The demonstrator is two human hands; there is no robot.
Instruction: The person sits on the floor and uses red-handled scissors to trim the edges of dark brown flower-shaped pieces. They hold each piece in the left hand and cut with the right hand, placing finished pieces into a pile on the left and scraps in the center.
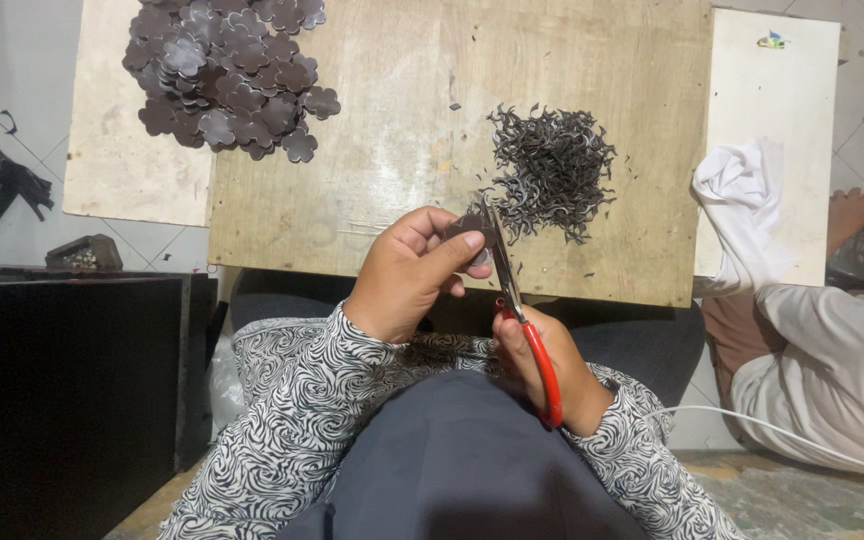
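So the left hand [407,275] is pinching a small dark flat piece [469,230] between thumb and fingertips, holding it up just over the near edge of the wooden board [392,130]. The piece is dark brownish-grey, looks like thin leathery sheet, and most of it is hiding behind the fingers, so I can't tell its full outline. The right hand [542,365] is wrapping around the red handles of a pair of scissors [517,310], with the metal blades pointing up and meeting the piece right at its edge. Blades are looking nearly closed, though it's hard to say for sure.

Around it: a heap of dark flower-shaped cutouts [232,75] is sitting at the far left of the board, well apart from the hands. A pile of thin curly dark trimmings [552,170] is lying just beyond the scissors' tips, with little specks scattered near it. A white cloth [742,185] is draping over the pale panel [777,120] on the right, and another person's arm in a white sleeve [832,370] is resting beside it. Nothing is blocking the piece except the holder's own fingers.
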